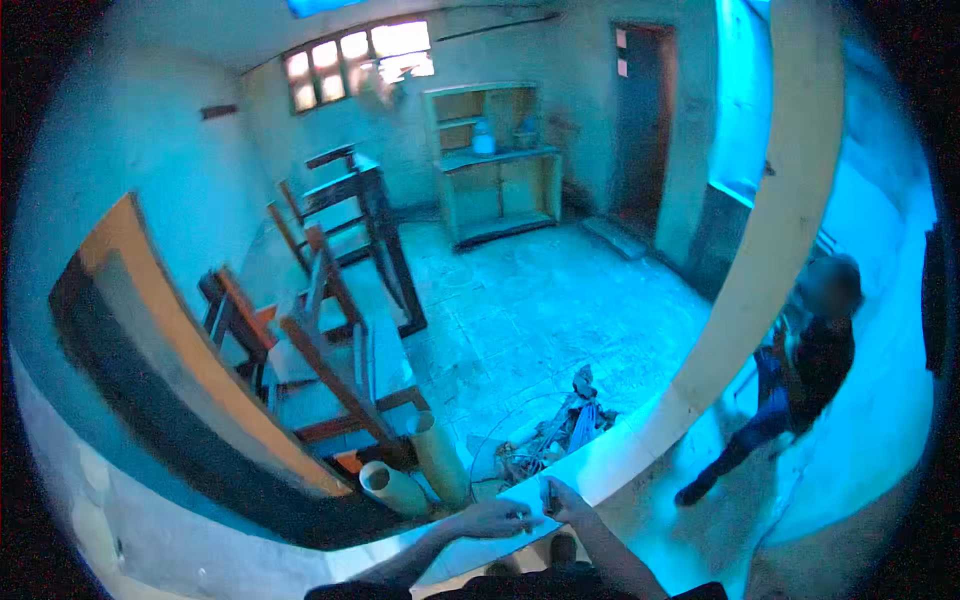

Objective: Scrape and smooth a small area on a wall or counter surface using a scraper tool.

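My two hands are close together at the bottom centre, over a pale ledge (pixel 450 550). My left hand (pixel 495 518) has its fingers curled, and something small may be pinched at its fingertips; it is too small to name. Just to its right, my right hand (pixel 567 502) is closed, with a narrow dark thing (pixel 548 494) showing at its thumb side. The kind of that thing cannot be made out. A small gap separates the hands. My shoes (pixel 563 547) show below them.
Beyond the ledge lie a tangled heap (pixel 560 430) and pale pipes (pixel 390 487). Wooden frames (pixel 340 370) and an orange-edged board (pixel 185 310) lean at left. Farther back stand a cabinet (pixel 500 190) and a dark doorway (pixel 640 130). At right, a person (pixel 825 360) sits beside a pale curved band (pixel 745 300).
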